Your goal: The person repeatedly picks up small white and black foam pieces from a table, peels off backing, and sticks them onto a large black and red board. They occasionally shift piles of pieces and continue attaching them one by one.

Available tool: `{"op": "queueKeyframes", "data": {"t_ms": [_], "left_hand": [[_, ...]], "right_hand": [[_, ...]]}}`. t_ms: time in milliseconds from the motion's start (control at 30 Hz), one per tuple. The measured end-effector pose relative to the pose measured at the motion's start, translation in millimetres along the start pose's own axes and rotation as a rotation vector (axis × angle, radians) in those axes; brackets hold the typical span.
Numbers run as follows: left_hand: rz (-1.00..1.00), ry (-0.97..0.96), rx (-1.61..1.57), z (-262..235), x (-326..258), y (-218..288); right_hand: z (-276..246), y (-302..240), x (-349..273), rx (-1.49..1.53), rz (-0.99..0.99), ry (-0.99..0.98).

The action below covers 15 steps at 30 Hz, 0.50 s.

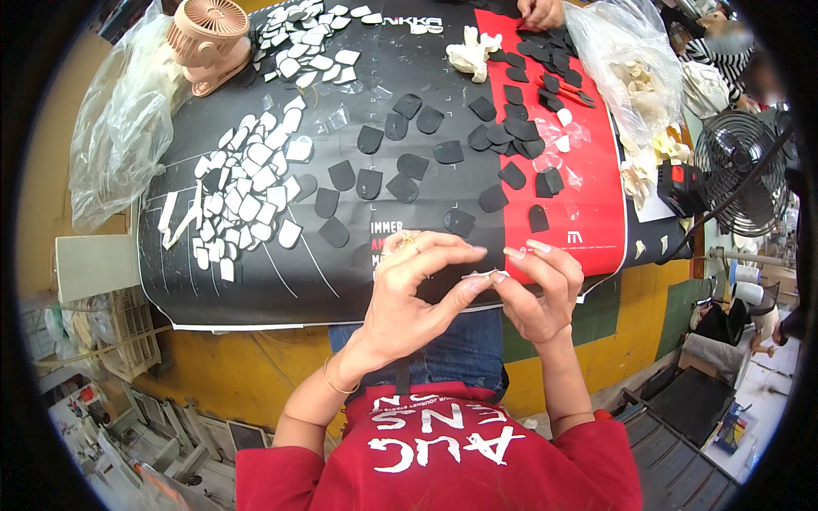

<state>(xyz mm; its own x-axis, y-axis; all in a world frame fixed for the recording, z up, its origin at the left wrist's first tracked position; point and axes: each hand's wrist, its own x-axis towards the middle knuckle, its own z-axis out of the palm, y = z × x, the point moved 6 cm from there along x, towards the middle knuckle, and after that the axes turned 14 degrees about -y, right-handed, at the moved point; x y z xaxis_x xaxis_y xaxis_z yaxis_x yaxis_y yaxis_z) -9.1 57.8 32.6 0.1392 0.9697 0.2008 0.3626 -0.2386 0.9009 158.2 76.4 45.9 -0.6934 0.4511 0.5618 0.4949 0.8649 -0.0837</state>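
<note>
At the table's near edge, my left hand (pixel 411 294) and my right hand (pixel 544 296) meet fingertip to fingertip. Pinched between them is a thin, small whitish piece (pixel 484 274), seen nearly edge-on; its kind is too small to make out. Beyond my hands lie scattered black rounded pads (pixel 407 165), flat on the black and red mat (pixel 341 264). To the left spreads a heap of similar white-faced pads (pixel 256 183). More black pads (pixel 521 128) overlap on the red part of the mat.
A pink fan (pixel 210 38) and a clear plastic bag (pixel 123 119) stand at the far left. Red-handled pliers (pixel 573 92) and a crumpled white glove (pixel 473 54) lie farther back. Another person's hand (pixel 541 13) works at the far edge. A black fan (pixel 740 157) is at right.
</note>
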Motion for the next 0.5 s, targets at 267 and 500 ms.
{"op": "queueKeyframes", "data": {"t_ms": [267,500], "left_hand": [[-0.172,0.052,-0.259,0,-11,-21],[-0.266,0.171,-0.325,-7,-17,-34]], "right_hand": [[19,0,4,0.07,-0.056,-0.07],[22,3,1,0.117,-0.112,-0.146]]}}
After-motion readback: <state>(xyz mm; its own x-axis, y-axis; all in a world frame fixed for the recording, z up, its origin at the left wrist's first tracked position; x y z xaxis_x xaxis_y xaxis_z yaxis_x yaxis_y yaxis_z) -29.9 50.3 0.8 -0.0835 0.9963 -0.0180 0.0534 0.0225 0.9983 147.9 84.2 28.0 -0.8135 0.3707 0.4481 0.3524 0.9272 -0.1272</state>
